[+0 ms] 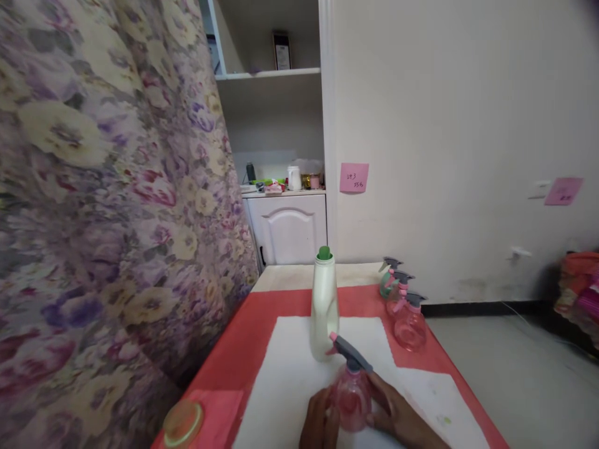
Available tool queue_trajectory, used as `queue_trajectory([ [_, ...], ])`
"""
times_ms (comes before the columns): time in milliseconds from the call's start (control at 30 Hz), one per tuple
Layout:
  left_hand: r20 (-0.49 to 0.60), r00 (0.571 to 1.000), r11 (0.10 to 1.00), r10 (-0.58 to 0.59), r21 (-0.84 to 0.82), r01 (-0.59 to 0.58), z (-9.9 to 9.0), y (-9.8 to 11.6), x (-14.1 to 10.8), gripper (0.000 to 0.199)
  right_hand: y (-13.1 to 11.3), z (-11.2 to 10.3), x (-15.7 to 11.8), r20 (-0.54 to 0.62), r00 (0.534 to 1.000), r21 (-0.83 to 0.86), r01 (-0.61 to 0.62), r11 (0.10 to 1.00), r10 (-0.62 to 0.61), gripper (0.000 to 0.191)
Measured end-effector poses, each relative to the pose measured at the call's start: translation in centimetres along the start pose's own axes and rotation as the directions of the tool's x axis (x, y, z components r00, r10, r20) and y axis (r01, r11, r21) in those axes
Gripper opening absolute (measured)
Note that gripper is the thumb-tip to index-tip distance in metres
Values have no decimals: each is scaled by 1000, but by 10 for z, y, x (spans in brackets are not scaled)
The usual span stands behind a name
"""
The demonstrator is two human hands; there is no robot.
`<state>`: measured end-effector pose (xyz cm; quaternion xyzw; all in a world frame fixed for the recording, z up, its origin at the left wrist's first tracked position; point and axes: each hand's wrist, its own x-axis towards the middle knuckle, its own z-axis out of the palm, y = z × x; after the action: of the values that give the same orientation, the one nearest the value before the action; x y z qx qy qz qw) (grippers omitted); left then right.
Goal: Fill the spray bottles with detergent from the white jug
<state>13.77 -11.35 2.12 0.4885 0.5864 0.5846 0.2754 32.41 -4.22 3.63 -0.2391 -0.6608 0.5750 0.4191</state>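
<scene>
A pink see-through spray bottle (pixel 352 402) with a grey and pink trigger head stands near the front of the table, over white paper. My left hand (pixel 320 419) holds its left side with bent fingers. From the right, my right hand (pixel 397 408) grips the same bottle, with its upper fingers just below the grey head. Just behind it stands a tall pale green jug (pixel 324 305) with a green piece in its mouth. More spray bottles stand at the table's right edge, among them a pink one (pixel 410 329) and a green one (pixel 386 284).
A red cloth (pixel 224 352) and white paper (pixel 281 374) cover the table. A round yellowish container (pixel 183 423) sits at the front left. Floral curtain (pixel 116 187) hangs at left. Behind are a white cabinet (pixel 292 227) and a wall with pink notes (pixel 354 178).
</scene>
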Motion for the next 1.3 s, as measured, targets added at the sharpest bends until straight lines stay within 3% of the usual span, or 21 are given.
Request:
queue_trajectory([
  [100, -33, 997, 981, 66, 186, -59, -22, -9, 9, 47, 9, -2, -11, -123, 992, -111, -38, 993, 24, 60],
  [167, 19, 994, 914, 108, 390, -107, -46, -16, 19, 46, 23, 6, -24, -271, 962, -254, -80, 964, 8, 58],
  [233, 72, 988, 762, 134, 630, -149, -68, -24, 27, 51, 37, 17, -38, -388, 920, -350, -97, 932, -50, 57],
  [333, 172, 976, 506, 134, 835, -216, -86, -39, 28, 54, 53, 34, -54, -413, 901, -418, -58, 907, -133, 61],
  [433, 258, 950, 328, 178, 894, -305, -88, -51, 20, 54, 57, 43, -60, -411, 899, -463, -66, 884, -148, 63],
  [567, 327, 894, 167, 307, 906, -388, -88, -58, 15, 54, 53, 41, -61, -372, 908, -548, -48, 835, -192, 63],
  [700, 394, 846, 50, 359, 897, -439, -95, -59, 17, 54, 51, 37, -62, -312, 920, -622, -9, 783, -237, 68],
  [800, 417, 833, 4, 364, 893, -449, -100, -59, 15, 54, 51, 37, -61, -295, 923, -643, -3, 765, -245, 72],
  [967, 385, 841, 12, 380, 907, -421, -107, -59, 4, 54, 50, 40, -62, -317, 917, -643, -22, 766, -240, 70],
  [1100, 325, 876, 107, 357, 917, -384, -107, -58, -6, 49, 45, 43, -62, -317, 926, -656, -59, 752, -204, 68],
  [1200, 264, 916, 279, 303, 894, -350, -96, -47, -11, 45, 39, 47, -60, -379, 905, -640, -105, 761, -193, 61],
  [1300, 280, 939, 546, 199, 764, -343, -72, -21, -10, 43, 32, 48, -57, -414, 885, -618, -102, 779, -212, 51],
])
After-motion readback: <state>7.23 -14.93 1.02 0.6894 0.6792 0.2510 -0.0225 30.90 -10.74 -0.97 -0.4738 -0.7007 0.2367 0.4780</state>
